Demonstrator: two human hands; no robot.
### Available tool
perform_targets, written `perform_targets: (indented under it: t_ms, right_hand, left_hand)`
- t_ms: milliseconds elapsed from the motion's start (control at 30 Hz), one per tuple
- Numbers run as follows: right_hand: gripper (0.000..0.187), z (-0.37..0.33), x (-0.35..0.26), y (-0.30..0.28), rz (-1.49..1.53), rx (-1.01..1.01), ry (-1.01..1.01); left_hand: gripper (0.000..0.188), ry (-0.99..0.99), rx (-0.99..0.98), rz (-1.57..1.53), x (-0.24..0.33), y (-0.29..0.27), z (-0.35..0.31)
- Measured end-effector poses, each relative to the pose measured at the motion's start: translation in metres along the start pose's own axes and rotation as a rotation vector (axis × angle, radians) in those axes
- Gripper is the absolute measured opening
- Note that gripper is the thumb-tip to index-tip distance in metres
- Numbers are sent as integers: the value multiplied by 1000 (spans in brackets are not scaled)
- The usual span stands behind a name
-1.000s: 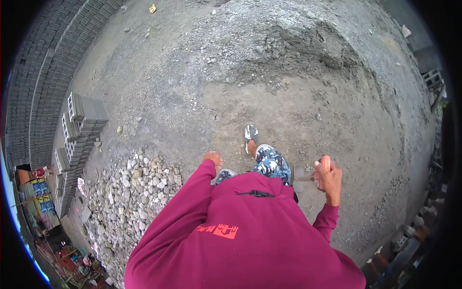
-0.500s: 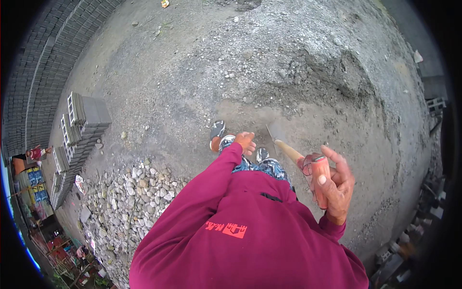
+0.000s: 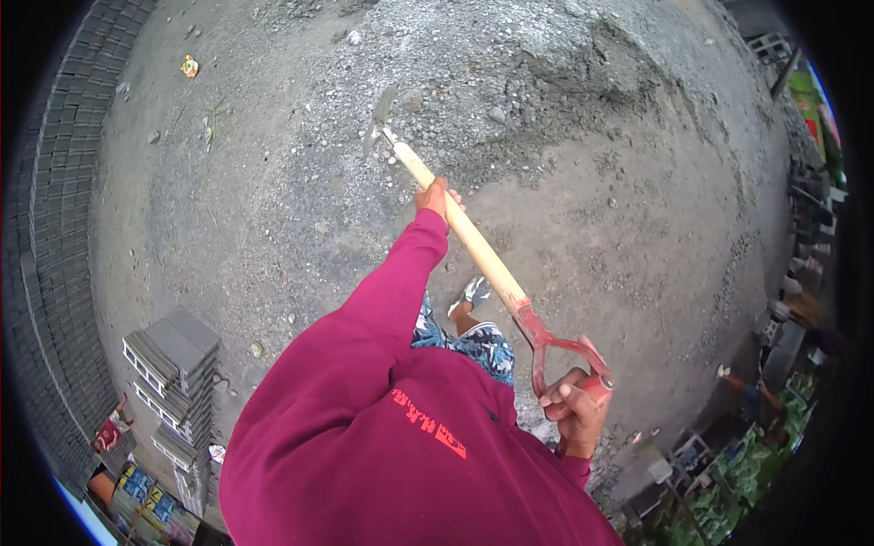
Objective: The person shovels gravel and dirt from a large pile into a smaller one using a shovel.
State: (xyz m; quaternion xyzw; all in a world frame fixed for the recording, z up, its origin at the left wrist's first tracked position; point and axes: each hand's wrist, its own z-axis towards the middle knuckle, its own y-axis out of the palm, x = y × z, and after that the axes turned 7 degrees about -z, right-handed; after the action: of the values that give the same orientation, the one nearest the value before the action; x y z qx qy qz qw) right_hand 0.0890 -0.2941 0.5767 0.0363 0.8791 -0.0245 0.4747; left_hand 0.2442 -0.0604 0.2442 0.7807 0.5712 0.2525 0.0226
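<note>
A shovel (image 3: 480, 248) with a pale wooden shaft and a red D-shaped grip slants across in front of me, its metal blade (image 3: 376, 126) out at the far left end. My left hand (image 3: 437, 197) is wrapped round the shaft a little behind the blade. At the near right end, my right hand (image 3: 575, 400) closes round the crossbar of the red grip. The blade is over gravelly ground; whether it touches the ground I cannot tell.
A gravel and sand heap (image 3: 583, 86) rises ahead and to the right. Hollow blocks (image 3: 173, 391) stand stacked at the lower left, with a long block wall (image 3: 68, 164) beyond. A person (image 3: 111, 429) is near that stack. Clutter and plants (image 3: 756, 473) line the right edge.
My left hand, empty before, now grips the shaft. The shovel has been lifted and swung so its blade points far left. My right hand has closed on the grip. My view has turned.
</note>
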Motion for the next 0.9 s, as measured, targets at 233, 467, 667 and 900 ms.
perform_targets:
  t_ms: [233,467,667,900]
  right_hand:
    - [31,48,136,108,752,111,397]
    - [33,-46,236,127,978,404,490]
    - [28,-148,248,78,998,467,342]
    - [30,-189,291,47,489,845,224]
  left_hand:
    - [32,372,116,1027,63,-38,128]
    - [41,316,73,1504,5,-112,98]
    - [47,182,-29,1367,-90,-214,60]
    - [54,130,-42,1467,-112,-222,-27]
